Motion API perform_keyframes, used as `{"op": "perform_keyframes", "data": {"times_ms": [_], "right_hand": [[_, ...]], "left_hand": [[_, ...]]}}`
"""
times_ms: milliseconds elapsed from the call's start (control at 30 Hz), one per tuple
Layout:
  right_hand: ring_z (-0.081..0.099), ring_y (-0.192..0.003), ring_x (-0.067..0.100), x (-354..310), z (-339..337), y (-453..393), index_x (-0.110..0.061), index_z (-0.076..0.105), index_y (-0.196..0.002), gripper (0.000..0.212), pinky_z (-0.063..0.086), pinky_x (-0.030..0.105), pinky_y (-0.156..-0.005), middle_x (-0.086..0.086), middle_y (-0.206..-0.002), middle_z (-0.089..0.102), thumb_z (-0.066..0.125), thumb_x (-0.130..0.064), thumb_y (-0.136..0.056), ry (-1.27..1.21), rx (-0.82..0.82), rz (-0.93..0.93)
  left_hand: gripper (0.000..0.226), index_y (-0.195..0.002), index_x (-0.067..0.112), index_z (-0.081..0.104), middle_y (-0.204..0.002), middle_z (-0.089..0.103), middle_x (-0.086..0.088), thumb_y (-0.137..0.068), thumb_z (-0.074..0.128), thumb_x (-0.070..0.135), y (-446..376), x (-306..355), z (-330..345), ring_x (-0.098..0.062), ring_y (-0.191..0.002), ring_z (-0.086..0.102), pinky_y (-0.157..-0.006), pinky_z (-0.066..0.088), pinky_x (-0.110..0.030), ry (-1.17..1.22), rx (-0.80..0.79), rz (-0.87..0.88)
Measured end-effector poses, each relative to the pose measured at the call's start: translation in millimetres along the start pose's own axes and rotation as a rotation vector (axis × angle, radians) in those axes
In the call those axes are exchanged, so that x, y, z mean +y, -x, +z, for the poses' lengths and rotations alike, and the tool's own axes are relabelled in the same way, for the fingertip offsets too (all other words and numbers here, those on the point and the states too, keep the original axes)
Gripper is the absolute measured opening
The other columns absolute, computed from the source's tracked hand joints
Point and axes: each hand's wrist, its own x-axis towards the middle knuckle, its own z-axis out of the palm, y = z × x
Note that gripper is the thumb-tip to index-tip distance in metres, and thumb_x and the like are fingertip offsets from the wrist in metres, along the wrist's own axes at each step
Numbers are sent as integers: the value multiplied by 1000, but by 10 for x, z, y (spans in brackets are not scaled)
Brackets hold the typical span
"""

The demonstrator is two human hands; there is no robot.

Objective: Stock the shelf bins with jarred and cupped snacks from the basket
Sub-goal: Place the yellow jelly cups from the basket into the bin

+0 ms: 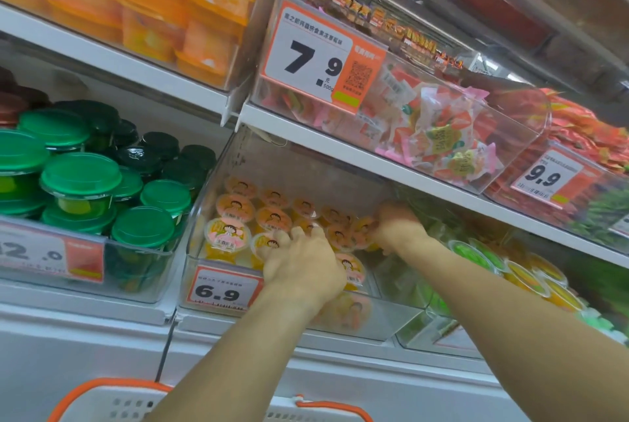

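Hands (301, 263) curled on jelly cups (272, 246)

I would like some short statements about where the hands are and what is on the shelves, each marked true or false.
1. Both hands are inside the clear bin with the 6.9 price tag. True.
2. The left hand rests on the green-lidded cups. False: it is on the orange cups in the 6.9 bin; the green-lidded cups sit in the next bin to the left.
3. The right hand reaches deeper into the bin than the left hand. True.
4. The bin above the hands carries a tag reading 12.0. False: its tag reads 7.9.
5. The basket stands on the top shelf. False: its orange-rimmed edge shows at the bottom of the view, below the arms.
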Motion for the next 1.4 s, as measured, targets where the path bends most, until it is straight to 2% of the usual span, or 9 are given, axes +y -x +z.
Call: {"op": "perform_keyframes", "data": {"times_ms": [67, 200, 333, 467, 667, 867, 1000, 1200, 1400], "right_hand": [[70, -87, 31, -8, -15, 21, -2, 68, -96, 14, 47, 25, -63, 15, -93, 71, 63, -9, -85, 13, 55, -29], [68, -80, 33, -96, -2, 42, -3, 70, -81, 9, 53, 29, -65, 16, -84, 70, 65, -4, -74, 63, 116, -127], [68, -86, 35, -159, 153, 8, -5, 70, -90, 12, 58, 36, -74, 18, -94, 69, 60, -4, -83, 177, 96, -185], [65, -99, 36, -168, 279, -47, -7, 62, -114, 25, 54, 37, -80, 17, -110, 65, 51, -12, -92, 221, 84, -170], [63, -111, 32, -267, 300, -85, -2, 51, -126, 35, 52, 34, -85, 18, -122, 62, 54, -1, -91, 258, 21, -101], [67, -107, 28, -188, 341, -88, -3, 57, -121, 34, 56, 31, -86, 12, -117, 67, 61, -2, -88, 172, -67, -23], [68, -104, 28, -45, 424, -50, -3, 65, -111, 23, 51, 27, -75, 12, -112, 71, 56, -7, -91, 133, -128, 8], [66, -103, 31, -38, 354, 12, -1, 64, -111, 22, 49, 29, -75, 16, -112, 68, 54, -10, -93, 93, -37, 10], [64, -103, 33, 66, 244, 447, -5, 67, -113, 31, 54, 36, -89, 16, -111, 68, 49, 2, -88, -291, 214, 0]], "left_hand": [[51, -137, 17, 42, -142, 42, -13, -93, 47, 41, -4, 8, 12, -37, -134, 34, -106, 35, -53, -20, 7, 7], [52, -137, 17, 44, -145, 42, -10, -93, 46, 44, 6, 17, 28, -38, -138, 30, -108, 32, -55, -104, -8, 43], [52, -139, 18, 45, -148, 41, -8, -93, 45, 43, 7, 17, 35, -38, -141, 26, -109, 31, -54, -127, -32, 46], [51, -137, 18, 48, -148, 41, -11, -93, 46, 43, 9, 19, 31, -38, -140, 28, -109, 32, -54, -123, -31, 44], [48, -134, 17, 52, -144, 44, -12, -93, 47, 42, 22, 24, 12, -36, -136, 33, -109, 33, -52, -109, -17, 28], [47, -131, 17, 53, -141, 46, -12, -92, 48, 41, 45, 18, -1, -36, -132, 36, -107, 34, -51, -104, 2, 34], [44, -130, 18, 55, -140, 46, -12, -94, 48, 42, 41, 12, 17, -35, -132, 36, -105, 36, -49, -101, 11, 30], [43, -130, 18, 55, -140, 46, -12, -95, 47, 41, 17, 10, 31, -34, -130, 37, -105, 36, -49, -117, 19, 34], [31, -115, 18, 63, -125, 56, -7, -95, 46, 33, 114, -2, 41, -28, -120, 44, -96, 38, -43, -57, 190, 118]]}}
